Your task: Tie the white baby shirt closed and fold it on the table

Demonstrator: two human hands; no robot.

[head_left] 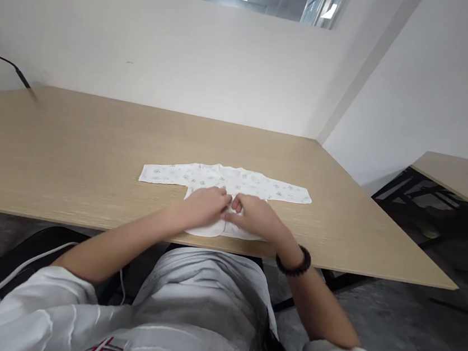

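A small white baby shirt (pixel 252 182) with a sparse pale print lies spread on the wooden table, its two sleeves stretched out left and right and its neckline toward the wall. My left hand (pixel 209 203) is closed at the middle of the shirt front, fingers pinching the cloth near the centre opening. Close beside it, my right hand (pixel 255 214) has curled fingers at the same front edge, thumb pointing left. The two hands nearly meet and cover much of the shirt's body. Whatever small fastening lies between the fingertips is hidden.
The light wooden table (pixel 94 142) reaches back to a white wall, its near edge just before my body. A thin black cable (pixel 6 61) hangs over the far left corner. Another table (pixel 465 179) stands at the right. A white cord (pixel 15 277) runs over a dark chair at lower left.
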